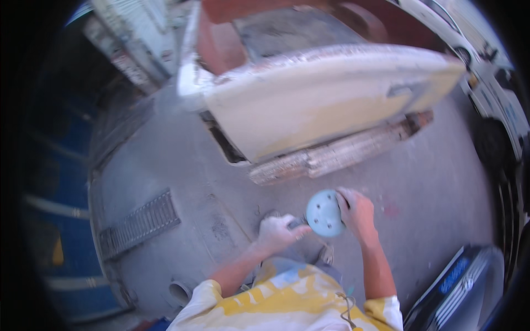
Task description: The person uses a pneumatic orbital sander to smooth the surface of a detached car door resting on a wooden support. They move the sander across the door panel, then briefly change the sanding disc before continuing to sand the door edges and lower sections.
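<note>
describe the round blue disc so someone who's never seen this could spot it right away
Start at the big cream, filler-patched car panel across the top, then drop down over the grey concrete floor to the two dusty hands. The disc sits between left hand and right hand: the only flat, pale blue circle, dotted with small holes.

A dusty grey concrete floor (182, 165) carries everything here. A metal drain grate (138, 223) is set into it, well to the lower left of the pale car body panel (326, 99). That panel stands on the floor, with a rusty, flaking sill strip (337, 154) just below it. A pipe end (179, 291) sits below the grate.
</note>
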`<state>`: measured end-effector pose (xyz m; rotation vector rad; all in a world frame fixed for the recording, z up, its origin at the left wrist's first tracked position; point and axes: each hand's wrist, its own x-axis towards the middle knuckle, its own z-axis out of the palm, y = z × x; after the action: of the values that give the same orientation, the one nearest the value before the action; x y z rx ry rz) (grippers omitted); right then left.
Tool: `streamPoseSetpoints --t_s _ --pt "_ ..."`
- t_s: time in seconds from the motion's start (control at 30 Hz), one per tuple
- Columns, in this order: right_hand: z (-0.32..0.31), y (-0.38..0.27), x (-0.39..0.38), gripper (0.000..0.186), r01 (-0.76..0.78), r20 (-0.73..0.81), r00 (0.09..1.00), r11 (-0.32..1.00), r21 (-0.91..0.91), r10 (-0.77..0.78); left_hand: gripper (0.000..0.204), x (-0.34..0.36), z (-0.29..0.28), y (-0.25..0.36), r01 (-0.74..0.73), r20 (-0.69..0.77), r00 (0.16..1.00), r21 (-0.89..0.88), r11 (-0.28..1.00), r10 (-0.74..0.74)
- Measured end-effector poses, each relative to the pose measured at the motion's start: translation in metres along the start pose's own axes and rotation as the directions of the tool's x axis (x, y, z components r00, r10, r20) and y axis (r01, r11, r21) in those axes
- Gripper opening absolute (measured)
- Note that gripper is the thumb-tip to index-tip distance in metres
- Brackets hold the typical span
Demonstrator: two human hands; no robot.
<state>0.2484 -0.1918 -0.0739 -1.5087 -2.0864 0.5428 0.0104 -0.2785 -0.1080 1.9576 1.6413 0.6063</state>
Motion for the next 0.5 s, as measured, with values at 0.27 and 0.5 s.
streamPoseSetpoints --t_s 0.27,0.5 --pt "0.0 0.029 -0.036 0.021 0.076 0.187 0.977 0.986 0.148 -0.103 0.052 -0.076 0.035 0.065 0.39 -0.073 0.908 -0.219 0.895 -0.413" --pt "0.008 0.003 -0.032 0.036 -0.248 0.506 0.86 0.921 0.299 0.067 0.052 -0.085 0.033 0.054 0.515 -0.137 0.808 -0.309 0.8 -0.573"
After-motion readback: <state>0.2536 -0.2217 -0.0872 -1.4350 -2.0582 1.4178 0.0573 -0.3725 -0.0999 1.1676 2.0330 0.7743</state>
